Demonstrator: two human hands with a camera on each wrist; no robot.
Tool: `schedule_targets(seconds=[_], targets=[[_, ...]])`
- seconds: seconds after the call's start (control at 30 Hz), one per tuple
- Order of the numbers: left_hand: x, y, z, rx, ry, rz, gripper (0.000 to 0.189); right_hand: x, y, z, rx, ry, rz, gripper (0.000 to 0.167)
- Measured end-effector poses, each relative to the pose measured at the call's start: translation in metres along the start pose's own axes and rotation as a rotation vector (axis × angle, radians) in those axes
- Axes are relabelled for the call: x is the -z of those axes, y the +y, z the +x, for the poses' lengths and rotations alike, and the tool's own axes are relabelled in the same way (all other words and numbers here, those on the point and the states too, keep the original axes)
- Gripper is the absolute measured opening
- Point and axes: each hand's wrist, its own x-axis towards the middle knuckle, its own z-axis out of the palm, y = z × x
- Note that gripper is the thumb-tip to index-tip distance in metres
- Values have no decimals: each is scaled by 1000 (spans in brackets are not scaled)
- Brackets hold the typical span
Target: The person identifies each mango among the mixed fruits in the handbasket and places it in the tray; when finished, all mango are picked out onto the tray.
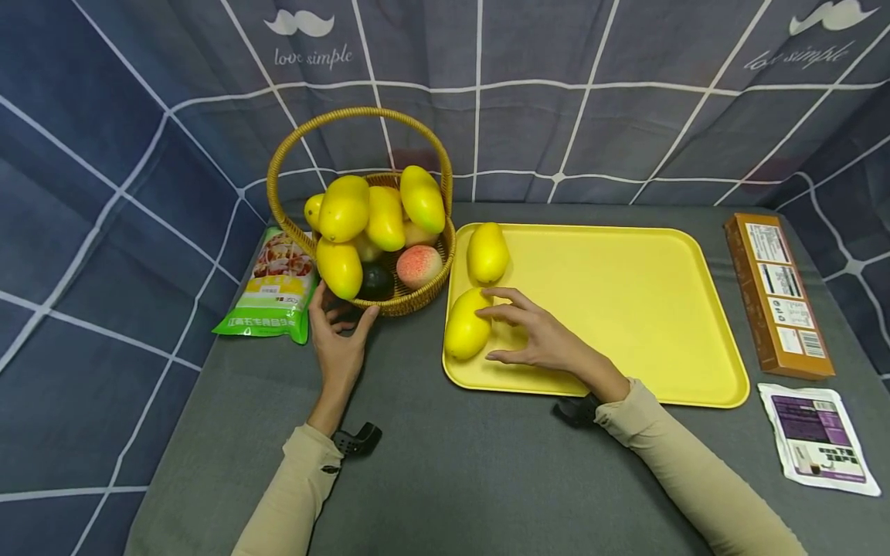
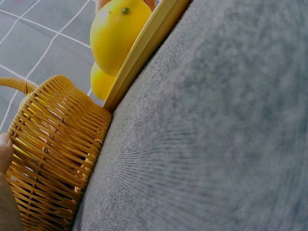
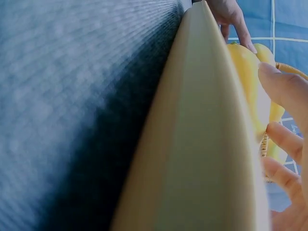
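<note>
In the head view my right hand [image 1: 531, 332] is beside the nearer mango [image 1: 467, 324] on the yellow tray [image 1: 598, 309]. Its fingertips reach the fruit's right edge, with thumb and fingers spread apart. Behind lies a second mango [image 1: 488, 253]. At the wicker basket [image 1: 410, 303], my left hand [image 1: 338, 344] touches the near left side, thumb and fingers apart, just below a mango [image 1: 339, 269]. The left thumb [image 2: 5, 151] rests by the woven wall in the left wrist view. More mangoes, a peach [image 1: 419, 266] and a dark green avocado [image 1: 376, 283] fill the basket.
A green food bag [image 1: 271, 297] lies left of the basket, partly behind it. Right of the tray are a brown box [image 1: 779, 297] and a white-purple pouch [image 1: 819, 438]. The basket's tall handle [image 1: 358, 113] arches up before a checked cloth wall.
</note>
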Motion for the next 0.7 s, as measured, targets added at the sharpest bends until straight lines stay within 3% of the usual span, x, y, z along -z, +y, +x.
schedule_targets(seconds=[0.13, 0.3, 0.43, 0.7], targets=[[1, -3, 1, -9, 6, 9, 81, 2, -9, 11, 51, 88, -74, 57], [1, -25, 6, -15, 22, 13, 85, 9, -27, 45, 85, 150, -81, 59], [1, -38, 7, 1, 21, 15, 86, 7, -36, 80, 105, 119, -66, 64], [0, -39, 5, -3, 14, 28, 85, 11, -50, 169, 98, 13, -86, 76]])
